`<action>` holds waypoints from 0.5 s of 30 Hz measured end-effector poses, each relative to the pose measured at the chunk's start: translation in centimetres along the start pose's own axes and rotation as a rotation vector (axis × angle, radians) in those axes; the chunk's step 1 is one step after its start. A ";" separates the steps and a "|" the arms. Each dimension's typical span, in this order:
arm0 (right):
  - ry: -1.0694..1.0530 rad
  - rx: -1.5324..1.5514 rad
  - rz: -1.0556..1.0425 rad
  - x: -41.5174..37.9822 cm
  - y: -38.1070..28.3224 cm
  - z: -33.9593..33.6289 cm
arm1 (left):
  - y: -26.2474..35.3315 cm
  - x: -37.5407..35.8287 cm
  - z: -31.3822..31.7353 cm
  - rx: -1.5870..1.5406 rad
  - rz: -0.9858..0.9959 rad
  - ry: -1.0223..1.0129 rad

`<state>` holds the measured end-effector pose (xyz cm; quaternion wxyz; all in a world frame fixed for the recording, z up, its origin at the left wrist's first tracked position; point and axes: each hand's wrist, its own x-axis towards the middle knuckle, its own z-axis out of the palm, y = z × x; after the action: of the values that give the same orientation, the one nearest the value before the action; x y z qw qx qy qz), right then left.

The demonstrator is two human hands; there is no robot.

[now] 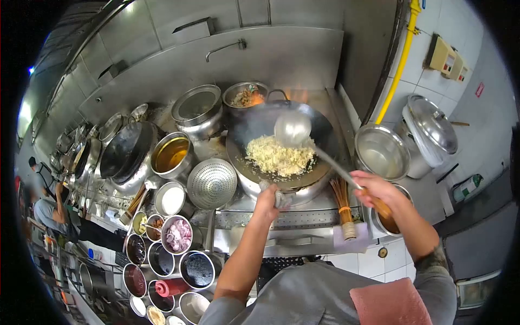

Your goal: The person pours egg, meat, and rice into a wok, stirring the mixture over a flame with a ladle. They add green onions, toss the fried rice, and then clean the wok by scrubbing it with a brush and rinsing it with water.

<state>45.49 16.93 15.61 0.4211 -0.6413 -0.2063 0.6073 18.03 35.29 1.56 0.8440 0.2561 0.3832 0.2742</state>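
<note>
My right grip (374, 192) is wrapped around the wooden handle of a ladle (293, 129), whose round bowl is over the far right part of the wok (319, 127); I can't tell if it touches the food. My left grip (268, 203) is closed on a grey cloth (283, 199) at the wok's near rim. Inside the wok I see a pale yellow heap of food (279, 156), with small bits scattered around it. Just left of the wok lies a perforated skimmer (212, 184), and beyond that a pot of amber liquid (172, 154). Near the wok's right front is a bamboo brush (345, 214); to its right, a metal bowl (382, 151). Flames (295, 96) show behind the wok.
</note>
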 end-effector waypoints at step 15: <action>0.163 -1.362 -1.139 4.1 1.1 -5.4 | -0.2 -3.0 2.4 0.002 -0.013 0.090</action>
<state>51.10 17.91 11.71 0.2000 -0.5940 -0.7792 0.0042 18.30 32.63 4.34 0.8274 0.2418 0.4228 0.2797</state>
